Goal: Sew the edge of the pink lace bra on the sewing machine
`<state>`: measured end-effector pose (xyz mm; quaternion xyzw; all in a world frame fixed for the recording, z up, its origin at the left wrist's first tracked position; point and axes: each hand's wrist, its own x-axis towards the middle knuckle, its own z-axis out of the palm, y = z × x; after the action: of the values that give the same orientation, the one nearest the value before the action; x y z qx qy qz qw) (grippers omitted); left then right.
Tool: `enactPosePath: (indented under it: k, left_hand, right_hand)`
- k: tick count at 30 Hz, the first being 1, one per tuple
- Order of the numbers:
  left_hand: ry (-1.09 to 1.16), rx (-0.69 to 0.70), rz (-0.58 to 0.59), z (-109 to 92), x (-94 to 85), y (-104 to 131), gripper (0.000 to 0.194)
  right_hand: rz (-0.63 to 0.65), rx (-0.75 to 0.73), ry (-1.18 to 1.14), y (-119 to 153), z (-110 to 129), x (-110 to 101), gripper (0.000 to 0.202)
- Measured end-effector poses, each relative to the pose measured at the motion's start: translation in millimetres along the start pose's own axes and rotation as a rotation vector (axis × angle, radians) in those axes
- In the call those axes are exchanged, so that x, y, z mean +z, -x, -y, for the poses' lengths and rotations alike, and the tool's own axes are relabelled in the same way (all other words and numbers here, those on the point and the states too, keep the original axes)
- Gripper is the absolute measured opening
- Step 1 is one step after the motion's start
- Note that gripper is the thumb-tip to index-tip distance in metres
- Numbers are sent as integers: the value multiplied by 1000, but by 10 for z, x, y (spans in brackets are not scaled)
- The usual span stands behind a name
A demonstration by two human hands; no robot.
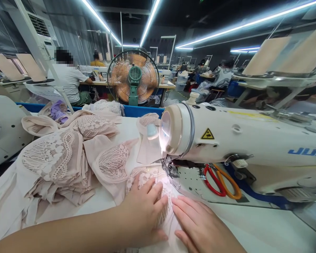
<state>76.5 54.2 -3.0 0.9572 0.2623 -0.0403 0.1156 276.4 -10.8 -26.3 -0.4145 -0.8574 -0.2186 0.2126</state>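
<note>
My left hand (144,211) lies flat, fingers spread, on a pale pink lace piece (165,191) in front of the sewing machine's presser foot (171,172). Beside it my right hand (200,225) presses flat on the same lace, fingers together, on its right side. The lace runs up under the needle, lit by the machine lamp. The white sewing machine (242,140) stretches to the right above the hands.
A heap of pink lace garment pieces (65,154) covers the table's left half. Red and orange scissors (221,181) lie against the machine base. A standing fan (133,78) faces me beyond the blue table edge. Other people sit at tables behind.
</note>
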Motion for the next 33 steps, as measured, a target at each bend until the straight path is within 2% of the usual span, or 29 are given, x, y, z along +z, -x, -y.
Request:
enactPosePath:
  k: [5, 10, 15, 19, 27, 33]
  left_hand:
    - [-21, -136, 76, -25, -29, 10, 76]
    - [-85, -293, 46, -9, 22, 120, 85]
    - [-54, -408, 91, 86, -28, 147, 88]
    - [-27, -419, 119, 165, -129, 103, 88]
    - [26, -397, 119, 369, -306, 9, 87]
    - [19, -338, 114, 504, -340, -42, 87]
  right_hand:
    - [-16, 18, -13, -65, -13, 7, 42]
    - [14, 18, -9, -74, -25, 32, 43]
    - [75, 51, -49, -73, -28, 50, 43]
    - [201, 99, -86, -106, -38, 87, 28]
    - [407, 164, -45, -239, -55, 175, 39]
    - [699, 283, -39, -406, -25, 112, 44]
